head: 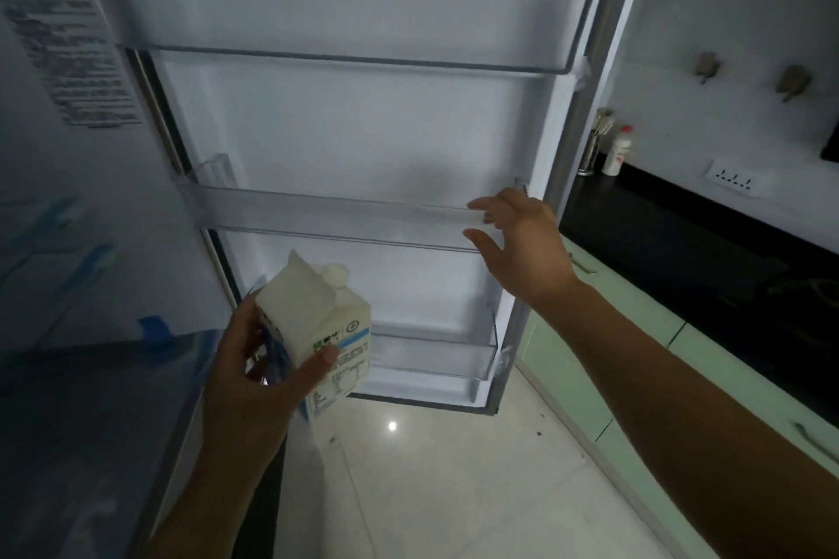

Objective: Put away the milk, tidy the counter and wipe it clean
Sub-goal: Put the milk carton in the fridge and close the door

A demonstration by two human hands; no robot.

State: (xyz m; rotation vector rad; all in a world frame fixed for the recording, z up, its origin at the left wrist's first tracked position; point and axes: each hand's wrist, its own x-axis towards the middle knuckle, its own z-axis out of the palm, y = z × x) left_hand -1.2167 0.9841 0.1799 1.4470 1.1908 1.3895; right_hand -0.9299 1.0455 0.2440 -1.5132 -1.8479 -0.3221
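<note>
Milk carton (318,331) gripped tilted by left hand (254,372) fingers, right hand (522,250) fingers spread at middle door shelf (345,218), fridge door (363,127) opened

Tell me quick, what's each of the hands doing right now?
Left hand: closed around the milk carton.
Right hand: open, empty, fingers spread by the middle door shelf.

A white gable-top milk carton (324,331) with a round cap is tilting toward one o'clock, sitting at seven o'clock in view, printed side facing right.
</note>
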